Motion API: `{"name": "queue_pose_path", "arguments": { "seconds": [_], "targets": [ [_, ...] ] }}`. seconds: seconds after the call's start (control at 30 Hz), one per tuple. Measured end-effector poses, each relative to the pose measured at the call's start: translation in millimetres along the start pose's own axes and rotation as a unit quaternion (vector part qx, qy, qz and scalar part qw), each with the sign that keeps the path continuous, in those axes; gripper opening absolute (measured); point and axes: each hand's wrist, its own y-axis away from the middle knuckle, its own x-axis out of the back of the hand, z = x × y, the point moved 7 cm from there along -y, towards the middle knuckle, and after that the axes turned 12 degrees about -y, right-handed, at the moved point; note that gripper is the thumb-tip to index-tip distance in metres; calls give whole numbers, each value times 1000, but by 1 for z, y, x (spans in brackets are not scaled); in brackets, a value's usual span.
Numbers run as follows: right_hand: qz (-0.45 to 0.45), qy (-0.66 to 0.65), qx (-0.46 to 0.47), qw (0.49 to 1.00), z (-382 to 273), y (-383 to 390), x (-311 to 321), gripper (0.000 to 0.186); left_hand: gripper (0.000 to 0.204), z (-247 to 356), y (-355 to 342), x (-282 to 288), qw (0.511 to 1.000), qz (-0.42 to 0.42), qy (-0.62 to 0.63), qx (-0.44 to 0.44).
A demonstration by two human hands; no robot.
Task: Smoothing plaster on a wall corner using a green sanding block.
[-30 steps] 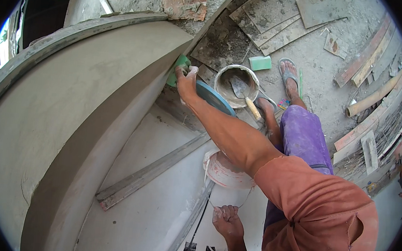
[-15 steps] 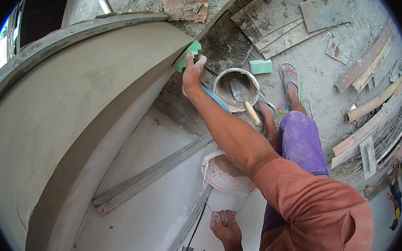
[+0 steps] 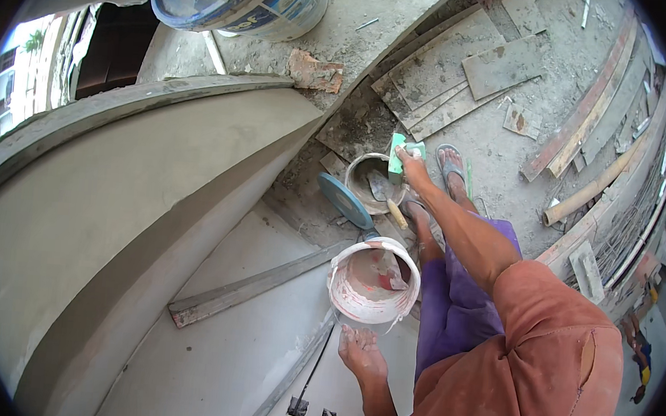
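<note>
**Green sponge at the mortar bucket**

The right hand (image 3: 410, 164) gripped the green sponge (image 3: 395, 158), long axis up the view, at the grey bucket's (image 3: 362, 171) rim (over or beside, unclear). The left hand (image 3: 362, 354), farther off, half-curled below the white bucket (image 3: 364, 314); whether it held anything couldn't be told. Gritty floor (image 3: 500, 170) stretched beyond.

I see matt, porous-looking foam in the green sponge (image 3: 395, 162) and chalky residue crusting the white plastic bucket (image 3: 362, 310). The trowel handle (image 3: 397, 215) looks like bare wood. The grey rendered wall (image 3: 158, 147) is smooth and matt, the floor (image 3: 507, 183) rough and gritty, the rust-coloured shirt (image 3: 541, 349) plain matt cloth.
</note>
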Motion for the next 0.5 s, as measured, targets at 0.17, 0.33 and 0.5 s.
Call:
{"name": "queue_pose_path", "arguments": {
  "seconds": [0.17, 0.33, 0.5],
  "targets": [
    [-62, 124, -12, 990, -166, 103, 58, 51, 28, 59, 34, -33, 994, -92, -9, -60],
    [-326, 338, 134, 873, -293, 270, -18, 62, 25, 99, 76, -58, 980, -149, -16, -129],
    [-346, 624, 393, 579, -270, 382, -86, 68, 25, 109, 108, -81, 960, -224, -16, -166]
  ]
}}
